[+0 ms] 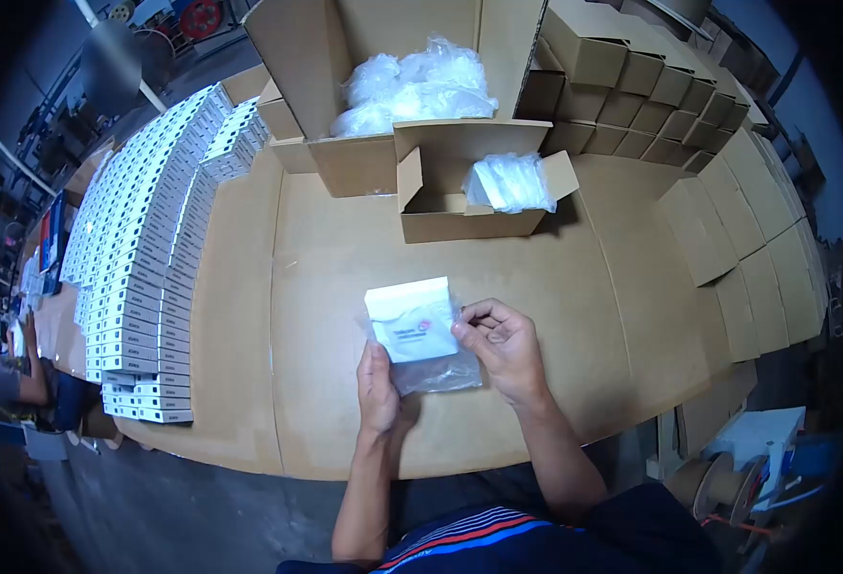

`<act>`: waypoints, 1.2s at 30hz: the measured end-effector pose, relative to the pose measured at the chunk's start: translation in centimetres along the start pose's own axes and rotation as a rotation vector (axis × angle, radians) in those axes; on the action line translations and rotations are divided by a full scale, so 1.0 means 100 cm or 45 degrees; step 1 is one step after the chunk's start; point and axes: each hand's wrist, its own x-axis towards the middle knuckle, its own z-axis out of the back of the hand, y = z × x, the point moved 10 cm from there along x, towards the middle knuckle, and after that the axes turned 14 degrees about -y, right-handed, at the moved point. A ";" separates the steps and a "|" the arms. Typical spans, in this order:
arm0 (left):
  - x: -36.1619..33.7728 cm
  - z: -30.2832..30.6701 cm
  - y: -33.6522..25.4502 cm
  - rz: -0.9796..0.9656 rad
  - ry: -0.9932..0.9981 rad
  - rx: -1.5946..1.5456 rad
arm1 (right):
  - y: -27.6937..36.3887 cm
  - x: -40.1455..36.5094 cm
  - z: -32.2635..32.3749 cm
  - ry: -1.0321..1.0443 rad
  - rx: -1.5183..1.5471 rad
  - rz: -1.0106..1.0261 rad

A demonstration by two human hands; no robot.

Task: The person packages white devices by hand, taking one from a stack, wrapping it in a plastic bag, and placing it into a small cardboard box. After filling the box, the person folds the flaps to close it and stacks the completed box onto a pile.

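Note:
A white packet in a clear plastic bag [417, 330] is held above the cardboard-covered table [335, 253], with small print on its face. My left hand [377, 390] grips the bag's left edge, thumb on top. At its right edge, my right hand [503, 349] pinches the plastic between thumb and forefinger. Beyond them stands an open small carton [469, 227] with plastic-wrapped items [512, 182] at its right end. Behind it, a larger open carton [354, 165] holds a heap of clear plastic bags [417, 91].
Stacks of small white boxes [139, 277] line the left side. Brown cartons [651, 91] are piled at the back right, more [766, 249] at the right edge. A person [34, 378] is at the far left. A spool [728, 488] sits lower right.

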 end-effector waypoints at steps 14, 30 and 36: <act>0.002 -0.017 -0.033 -0.314 0.146 0.333 | 0.017 -0.004 -0.007 0.220 0.401 0.155; -0.013 -0.025 -0.018 0.144 0.022 0.239 | 0.018 -0.007 0.005 -0.109 -0.042 0.083; -0.011 -0.019 -0.019 0.116 -0.169 0.160 | 0.009 -0.006 0.005 0.118 0.014 0.228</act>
